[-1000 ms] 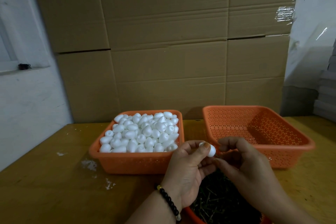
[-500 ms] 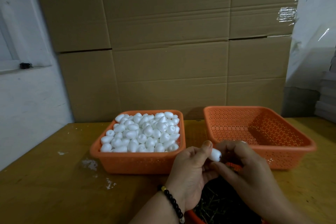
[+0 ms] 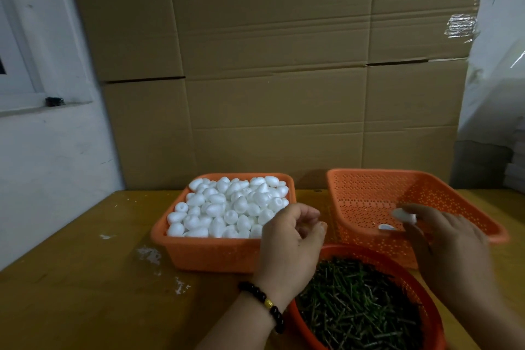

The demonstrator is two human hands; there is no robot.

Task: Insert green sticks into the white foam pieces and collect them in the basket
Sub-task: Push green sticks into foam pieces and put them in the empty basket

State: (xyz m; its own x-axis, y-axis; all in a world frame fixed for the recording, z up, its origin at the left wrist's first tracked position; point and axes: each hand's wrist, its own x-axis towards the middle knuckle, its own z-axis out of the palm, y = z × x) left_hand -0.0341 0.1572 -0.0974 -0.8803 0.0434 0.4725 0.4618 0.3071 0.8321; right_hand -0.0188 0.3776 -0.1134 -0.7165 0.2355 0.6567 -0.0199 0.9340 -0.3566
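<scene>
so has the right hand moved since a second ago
Yes. The right hand has swung right, away from the left hand, and now holds a white foam piece over the near-empty basket.

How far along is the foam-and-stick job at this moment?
Barely started. The right basket holds one white piece at most. The right hand holds another foam piece over it; its stick isn't visible. The left hand is empty. The left basket remains heaped with foam pieces, and the stick bowl is full.
</scene>
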